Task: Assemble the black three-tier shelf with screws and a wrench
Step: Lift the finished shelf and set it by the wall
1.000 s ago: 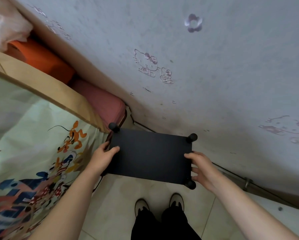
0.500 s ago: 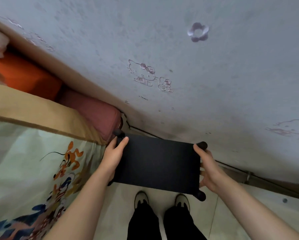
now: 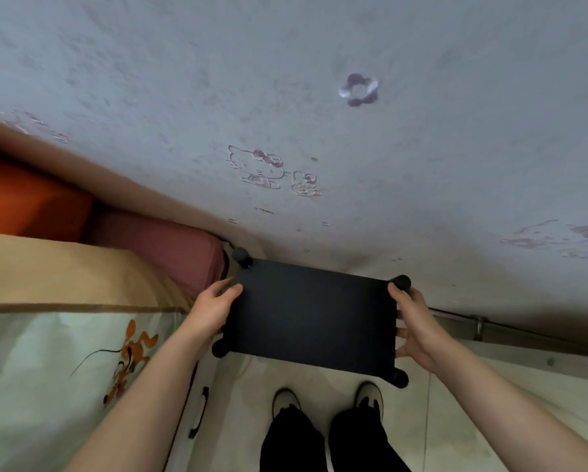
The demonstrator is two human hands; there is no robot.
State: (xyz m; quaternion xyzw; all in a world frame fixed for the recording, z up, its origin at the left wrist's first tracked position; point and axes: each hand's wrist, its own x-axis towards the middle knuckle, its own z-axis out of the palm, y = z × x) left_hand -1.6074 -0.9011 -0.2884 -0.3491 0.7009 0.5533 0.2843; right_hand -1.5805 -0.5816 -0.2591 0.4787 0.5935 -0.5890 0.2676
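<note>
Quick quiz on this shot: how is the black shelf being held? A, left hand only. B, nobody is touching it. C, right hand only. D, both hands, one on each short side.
D: the left hand grips the left edge of the shelf and the right hand grips the right edge, thumbs on the top panel.
</note>
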